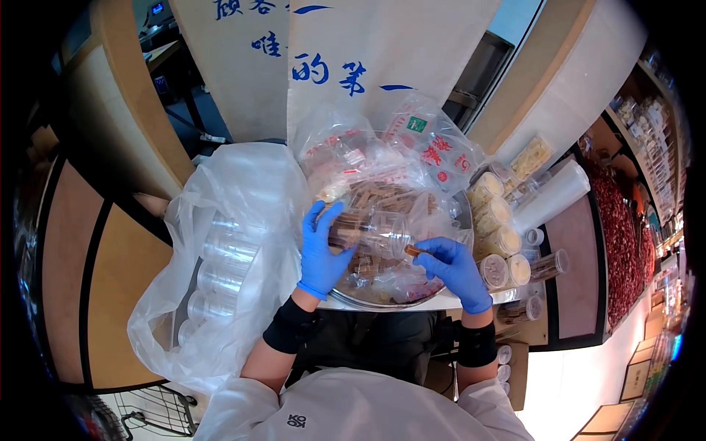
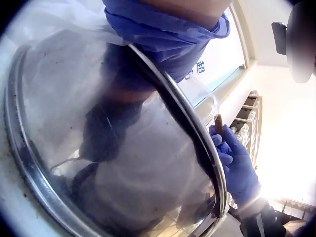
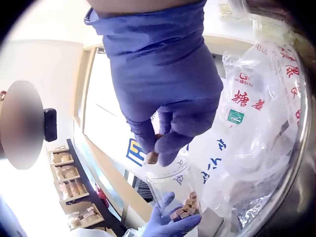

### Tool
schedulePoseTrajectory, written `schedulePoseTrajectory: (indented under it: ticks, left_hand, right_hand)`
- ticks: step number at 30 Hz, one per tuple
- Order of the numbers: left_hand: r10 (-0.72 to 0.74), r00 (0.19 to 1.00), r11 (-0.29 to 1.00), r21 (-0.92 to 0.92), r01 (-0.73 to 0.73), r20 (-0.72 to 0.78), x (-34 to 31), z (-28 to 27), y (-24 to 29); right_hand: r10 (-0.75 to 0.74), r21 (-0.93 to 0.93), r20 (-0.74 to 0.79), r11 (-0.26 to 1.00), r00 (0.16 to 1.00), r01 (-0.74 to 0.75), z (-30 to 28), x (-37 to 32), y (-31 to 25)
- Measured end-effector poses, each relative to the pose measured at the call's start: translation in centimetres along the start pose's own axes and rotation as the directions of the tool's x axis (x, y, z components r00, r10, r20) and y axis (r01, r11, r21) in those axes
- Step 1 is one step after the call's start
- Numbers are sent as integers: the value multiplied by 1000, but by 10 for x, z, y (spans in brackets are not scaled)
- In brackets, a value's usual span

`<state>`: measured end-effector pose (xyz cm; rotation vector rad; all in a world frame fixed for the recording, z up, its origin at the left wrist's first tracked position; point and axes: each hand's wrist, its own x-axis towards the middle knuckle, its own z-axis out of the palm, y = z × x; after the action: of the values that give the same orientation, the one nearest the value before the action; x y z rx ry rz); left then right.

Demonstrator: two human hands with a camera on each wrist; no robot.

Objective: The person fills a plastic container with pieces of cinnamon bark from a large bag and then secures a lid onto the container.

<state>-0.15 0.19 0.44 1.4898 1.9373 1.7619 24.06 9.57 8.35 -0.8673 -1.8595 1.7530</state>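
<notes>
Clearly, the biggest thing in view is a translucent white plastic bag (image 1: 220,220) at the left, in which rows of empty clear cups are stacked. Just beside it, to the right, a round metal basin (image 1: 368,300) is set, and it is filled with crumpled clear bags (image 1: 434,147) printed in red. Right of the basin, a row of filled, lidded jars (image 1: 500,220) is lined up.

Over the middle of the basin a clear plastic jar (image 1: 371,235) is held on its side, mouth toward the right. It is gripped by the left hand (image 1: 321,253), gloved in blue, whose fingers are wrapped round its base end. Some brown stick pieces are seen inside the jar already.

The right hand (image 1: 456,272), also in a blue glove, is kept close at the jar's mouth. Its fingers are closed narrowly, and a short brown stick piece (image 1: 413,251) is pinched between thumb and fingertips, just at the jar's rim.
</notes>
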Motion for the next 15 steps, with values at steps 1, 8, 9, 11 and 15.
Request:
schedulePoseTrajectory:
  ticks: [1,8,9,11,15]
  left_hand:
    - [8,1000,1000,9,-8,20,0,0,0]
    - [-6,996,1000,1,6,94,-1,-2,12]
    - [-6,996,1000,2,6,92,-1,-2,11]
    - [40,995,998,44,-44,92,-2,-3,11]
    - [11,994,1000,12,-13,105,-1,-3,15]
  right_hand:
    - [-56,-92,-62,994,997,50,3,4,5]
    - [-10,-134,-49,991,999,3,38,14,0]
    - [-10,-135,-47,991,999,4,38,13,-8]
    - [212,8,164,976,963,-216,35,10,-25]
    - [144,24,193,988,971,-151,29,13,-17]
